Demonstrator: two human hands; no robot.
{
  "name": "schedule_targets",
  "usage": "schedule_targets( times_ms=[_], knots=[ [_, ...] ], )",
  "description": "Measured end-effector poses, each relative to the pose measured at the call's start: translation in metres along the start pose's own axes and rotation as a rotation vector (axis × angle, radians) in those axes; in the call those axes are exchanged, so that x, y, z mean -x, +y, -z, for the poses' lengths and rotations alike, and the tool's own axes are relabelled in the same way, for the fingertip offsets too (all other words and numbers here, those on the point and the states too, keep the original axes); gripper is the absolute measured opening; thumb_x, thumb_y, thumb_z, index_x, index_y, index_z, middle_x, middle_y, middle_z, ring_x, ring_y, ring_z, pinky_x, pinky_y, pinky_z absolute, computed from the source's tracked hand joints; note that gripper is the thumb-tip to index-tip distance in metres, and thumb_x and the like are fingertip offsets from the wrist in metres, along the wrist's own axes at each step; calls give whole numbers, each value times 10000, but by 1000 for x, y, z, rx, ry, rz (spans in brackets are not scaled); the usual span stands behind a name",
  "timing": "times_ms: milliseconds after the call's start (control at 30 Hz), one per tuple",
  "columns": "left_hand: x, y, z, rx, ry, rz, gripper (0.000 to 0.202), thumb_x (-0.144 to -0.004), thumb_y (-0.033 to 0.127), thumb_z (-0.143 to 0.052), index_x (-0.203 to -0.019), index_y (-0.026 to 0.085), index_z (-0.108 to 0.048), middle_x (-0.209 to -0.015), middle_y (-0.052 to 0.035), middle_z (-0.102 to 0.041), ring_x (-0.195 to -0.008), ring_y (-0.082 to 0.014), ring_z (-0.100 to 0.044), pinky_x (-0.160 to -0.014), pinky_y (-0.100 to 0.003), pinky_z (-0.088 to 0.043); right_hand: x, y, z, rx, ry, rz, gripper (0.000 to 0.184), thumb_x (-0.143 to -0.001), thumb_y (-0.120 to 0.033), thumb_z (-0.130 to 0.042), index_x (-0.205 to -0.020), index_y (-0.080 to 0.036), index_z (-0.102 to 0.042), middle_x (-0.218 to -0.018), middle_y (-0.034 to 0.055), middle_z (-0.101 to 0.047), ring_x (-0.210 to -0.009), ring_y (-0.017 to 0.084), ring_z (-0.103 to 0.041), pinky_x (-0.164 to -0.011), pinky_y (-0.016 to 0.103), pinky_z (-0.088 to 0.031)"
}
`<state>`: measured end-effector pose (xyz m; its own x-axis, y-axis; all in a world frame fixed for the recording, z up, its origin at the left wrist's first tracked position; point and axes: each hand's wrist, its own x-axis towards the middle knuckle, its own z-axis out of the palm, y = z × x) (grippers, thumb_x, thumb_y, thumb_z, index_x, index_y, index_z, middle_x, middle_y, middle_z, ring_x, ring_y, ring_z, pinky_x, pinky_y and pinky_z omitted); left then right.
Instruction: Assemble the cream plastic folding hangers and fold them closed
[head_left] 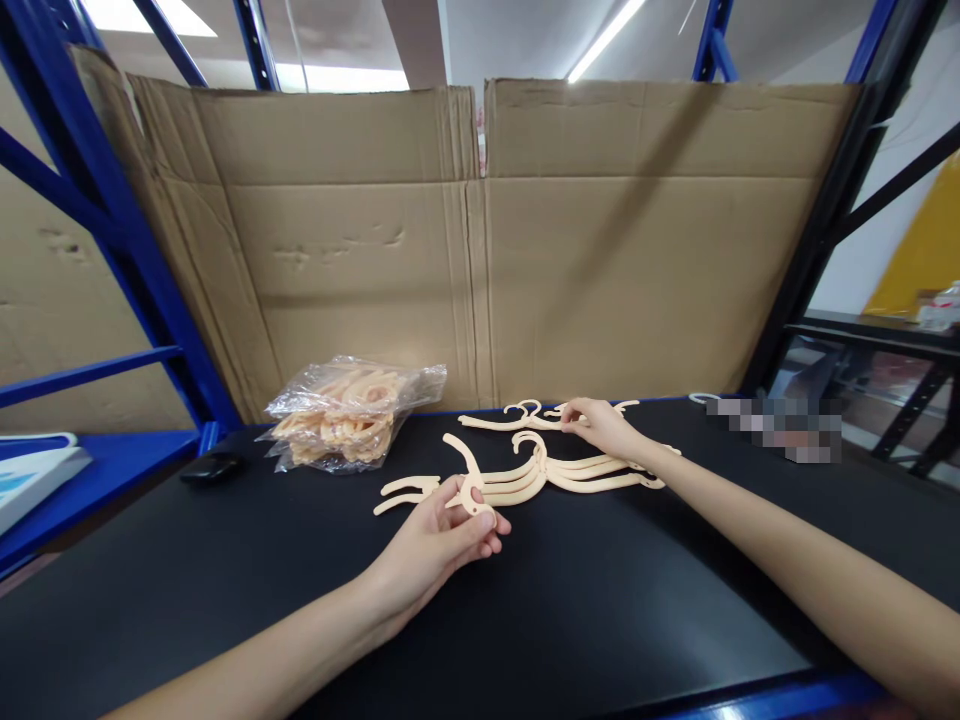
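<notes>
Head view: hanger stack [517, 486] on worktop [540, 610]. L hand [431, 550] at stack's near L side, fingers gripping loose hanger pc [471, 490]. R hand [606, 430] behind stack, fingers at far hangers [506, 424]; can't tell if gripping. Clear bag [352, 405] w/ cream pcs L of stack, mouse [212, 467] farther L.

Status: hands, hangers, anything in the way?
Left hand gripping cream hanger piece. Right hand at far hangers. Nearer hangers partly covered by right forearm. Plastic bag farther left.
</notes>
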<state>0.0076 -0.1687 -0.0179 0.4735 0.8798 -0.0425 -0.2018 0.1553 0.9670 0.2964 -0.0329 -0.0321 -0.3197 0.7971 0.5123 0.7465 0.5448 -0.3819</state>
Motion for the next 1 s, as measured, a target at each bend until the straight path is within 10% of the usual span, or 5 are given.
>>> schedule_targets(
  times_ms=[633,1000],
  knots=[
    [-6,25,20,134,385,-224,307,-481,251,-904,-708,115,-748,-737,-33,-714,-617,-76,-622,-624,-136,-525,47,-69,53,-61,169,199,150,-929,-226,-440,-1012,-203,-563,-876,50,-608,-767,169,-596,-684,280,-471],
    [-9,29,27,139,301,-242,216,-598,203,-856,-710,138,-683,-760,-12,-688,-637,-75,-614,-594,-146,-510,68,-74,42,41,312,281,166,-916,-206,-473,-1043,-231,-577,-859,26,-684,-662,155,-636,-582,248,-484]
  ],
)
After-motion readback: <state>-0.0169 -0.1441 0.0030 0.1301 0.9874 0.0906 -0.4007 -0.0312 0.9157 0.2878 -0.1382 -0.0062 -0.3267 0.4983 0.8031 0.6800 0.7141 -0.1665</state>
